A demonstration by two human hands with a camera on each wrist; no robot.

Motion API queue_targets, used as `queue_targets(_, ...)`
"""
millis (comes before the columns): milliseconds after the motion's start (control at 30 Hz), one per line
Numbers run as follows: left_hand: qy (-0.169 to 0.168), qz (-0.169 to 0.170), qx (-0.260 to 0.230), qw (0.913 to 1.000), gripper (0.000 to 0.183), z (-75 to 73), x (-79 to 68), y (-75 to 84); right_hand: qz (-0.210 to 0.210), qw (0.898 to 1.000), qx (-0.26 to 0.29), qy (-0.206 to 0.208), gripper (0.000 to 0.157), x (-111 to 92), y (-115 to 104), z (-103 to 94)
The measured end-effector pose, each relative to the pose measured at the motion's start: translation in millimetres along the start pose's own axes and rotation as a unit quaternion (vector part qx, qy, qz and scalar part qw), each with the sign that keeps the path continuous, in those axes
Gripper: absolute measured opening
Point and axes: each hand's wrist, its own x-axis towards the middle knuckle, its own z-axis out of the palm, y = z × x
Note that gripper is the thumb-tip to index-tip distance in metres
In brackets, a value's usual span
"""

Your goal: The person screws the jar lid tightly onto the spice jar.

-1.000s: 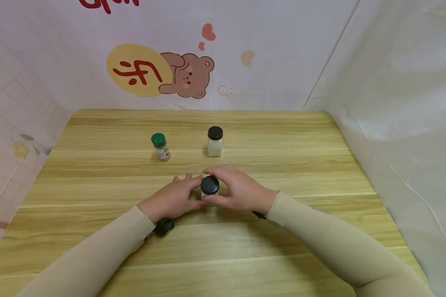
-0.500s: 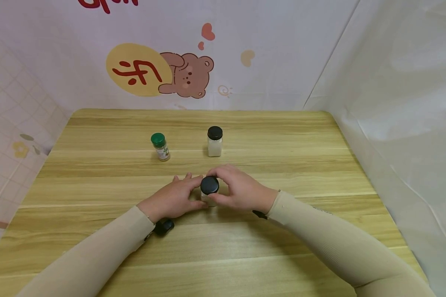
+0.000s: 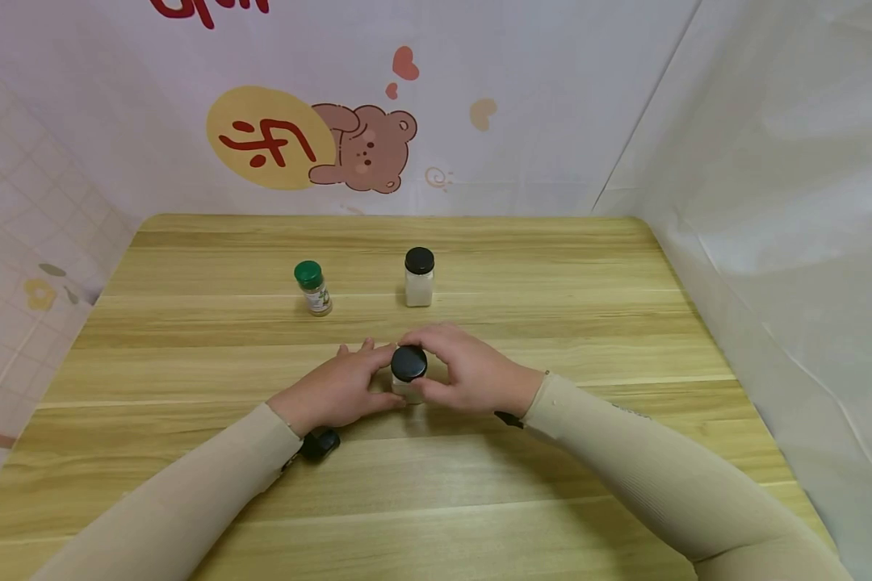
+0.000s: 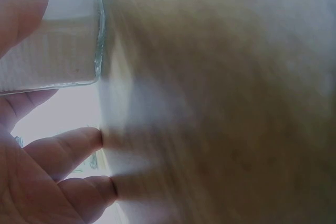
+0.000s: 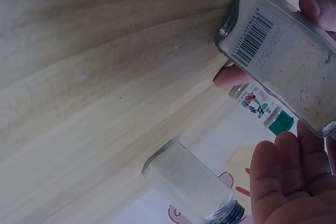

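Note:
A clear glass seasoning jar (image 3: 405, 394) with pale contents stands upright on the wooden table. My left hand (image 3: 337, 391) holds its body from the left between thumb and index finger, while other fingertips touch the tabletop in the left wrist view. Around the black lid (image 3: 409, 363), the thumb and fingers of my right hand (image 3: 472, 375) are curled from the right. In the right wrist view the jar (image 5: 286, 56) shows a barcode and a printed date; its lid is mostly out of frame there.
Behind the hands stand a second black-capped jar (image 3: 419, 289) of white contents and, to its left, a small green-capped seasoning bottle (image 3: 318, 300). Dark wrist gear (image 3: 321, 445) sits under the left wrist. White printed curtains (image 3: 523, 161) rise along the table's back and sides.
My right thumb has slid a little to the right along the lid's near side, and its index finger shifted right, then back left. The left hand and the jar stay in place.

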Motion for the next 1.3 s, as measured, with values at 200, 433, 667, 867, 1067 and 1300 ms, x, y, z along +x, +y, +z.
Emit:
queue_targets(200, 0.0, -0.003, 0.001, 1.0, 0.065, 0.1, 0.0, 0.8, 0.025, 1.0, 0.015, -0.003, 0.039, 0.5, -0.8, 1.3)
queue_targets(433, 0.007, 0.001, 0.003, 1.0, 0.063, 0.6, 0.1, 0.0, -0.001, 1.0, -0.001, -0.004, 0.049, -0.2, 0.7, -0.4)
queue_targets(667, 0.007, 0.003, 0.004, 1.0, 0.065, 0.8, -0.1, -0.2, 0.002, 1.0, 0.0, -0.008, 0.041, -0.5, -0.6, -1.3)
queue_targets(867, 0.006, 0.002, 0.001, 1.0, 0.064, 1.0, 0.1, -0.2, 0.023, 1.0, -0.009, -0.011, 0.046, -1.0, -0.6, -0.7)
queue_targets(1067, 0.005, 0.001, 0.0, 1.0, 0.064, 1.0, 0.2, -0.1, 0.001, 1.0, -0.005, -0.004, 0.05, -0.4, 0.0, -0.5)
queue_targets(1300, 0.004, -0.004, 0.002, 1.0, 0.065, 0.2, 0.0, 1.0, 0.007, 1.0, 0.002, -0.001, 0.039, 0.0, -0.3, 0.2)
